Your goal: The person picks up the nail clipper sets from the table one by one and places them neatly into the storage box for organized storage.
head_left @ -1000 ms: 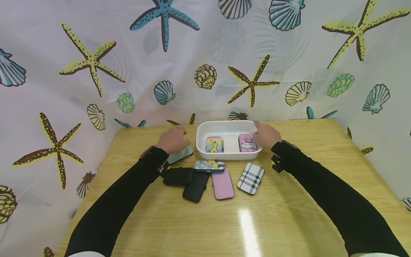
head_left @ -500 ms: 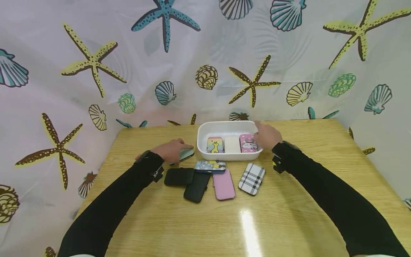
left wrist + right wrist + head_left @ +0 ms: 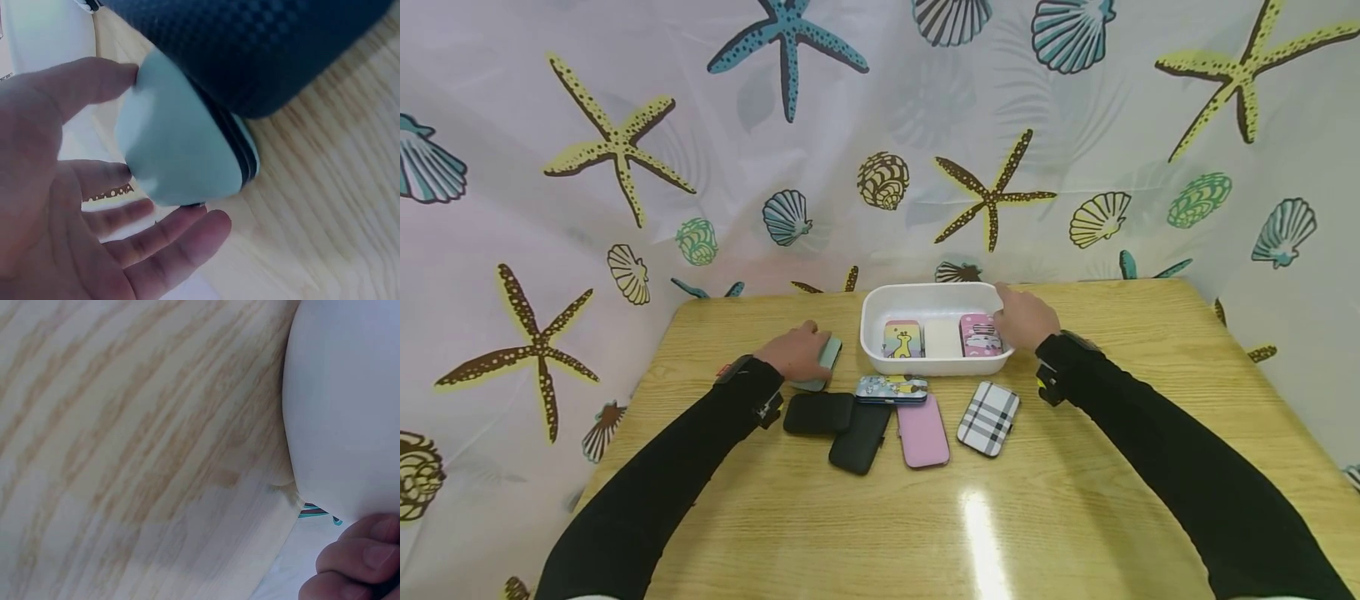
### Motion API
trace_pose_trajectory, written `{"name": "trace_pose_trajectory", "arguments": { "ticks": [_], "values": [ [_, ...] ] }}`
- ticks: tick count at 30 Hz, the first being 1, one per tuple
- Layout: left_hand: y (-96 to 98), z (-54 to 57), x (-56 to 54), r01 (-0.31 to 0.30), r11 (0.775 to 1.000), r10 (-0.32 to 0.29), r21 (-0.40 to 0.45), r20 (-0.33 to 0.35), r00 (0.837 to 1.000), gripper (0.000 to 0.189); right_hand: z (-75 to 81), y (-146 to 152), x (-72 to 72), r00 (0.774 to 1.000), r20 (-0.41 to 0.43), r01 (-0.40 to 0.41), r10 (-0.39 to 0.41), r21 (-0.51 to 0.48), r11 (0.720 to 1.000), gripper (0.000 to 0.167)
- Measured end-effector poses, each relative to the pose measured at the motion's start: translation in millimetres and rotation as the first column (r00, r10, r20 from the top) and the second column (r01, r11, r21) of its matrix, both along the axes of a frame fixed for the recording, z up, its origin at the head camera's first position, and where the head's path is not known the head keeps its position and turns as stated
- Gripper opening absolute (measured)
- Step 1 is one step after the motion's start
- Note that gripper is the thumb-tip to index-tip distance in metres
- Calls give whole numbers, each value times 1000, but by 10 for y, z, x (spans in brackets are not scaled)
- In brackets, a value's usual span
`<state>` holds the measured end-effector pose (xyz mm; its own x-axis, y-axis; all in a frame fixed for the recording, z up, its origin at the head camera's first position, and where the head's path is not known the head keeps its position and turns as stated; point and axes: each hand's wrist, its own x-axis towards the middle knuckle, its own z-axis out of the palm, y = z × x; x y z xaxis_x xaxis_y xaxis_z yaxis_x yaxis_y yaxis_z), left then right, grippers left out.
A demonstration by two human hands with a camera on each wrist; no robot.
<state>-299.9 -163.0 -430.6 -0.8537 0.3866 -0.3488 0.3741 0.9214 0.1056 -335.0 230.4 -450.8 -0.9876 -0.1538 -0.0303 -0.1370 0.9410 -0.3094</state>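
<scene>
My left hand [image 3: 795,352] grips a mint-green flip phone case [image 3: 830,354] left of a white plastic tray [image 3: 937,366]. In the left wrist view, thumb and fingers touch opposite edges of the mint-green case [image 3: 181,134], which has a dark line along its side. A dark textured case [image 3: 269,56] covers part of that view. My right hand [image 3: 1027,320] holds the tray's right end, its fingers [image 3: 362,556] curled at the white wall in the right wrist view. Inside the tray lie a giraffe-print case [image 3: 902,340], a cream one [image 3: 942,339] and a pink patterned one [image 3: 980,336].
In front of the tray, a blue patterned case [image 3: 891,388] overlaps a black case [image 3: 858,442] and a pink case [image 3: 923,432]. Another black case [image 3: 818,413] lies to their left, a plaid case [image 3: 988,418] to their right. A printed cloth [image 3: 850,108] hangs behind the wooden table [image 3: 865,533].
My left hand has come down onto the mint-green case, which has turned and shifted slightly left in its grip. The right hand stays on the tray.
</scene>
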Motion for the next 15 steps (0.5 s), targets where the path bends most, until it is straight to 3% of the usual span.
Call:
{"name": "trace_pose_trajectory", "arguments": {
  "ticks": [8, 15],
  "values": [
    [-71, 46, -66, 56, 998, -58, 20, 102, 993, 97, 28, 9, 15, 1000, 15, 11, -11, 1, 1000, 57],
    [-77, 59, -100, 54, 998, -51, -15, 148, 988, 102, 46, -23, 14, 998, 51, 30, -30, -15, 999, 58]
  ]
}}
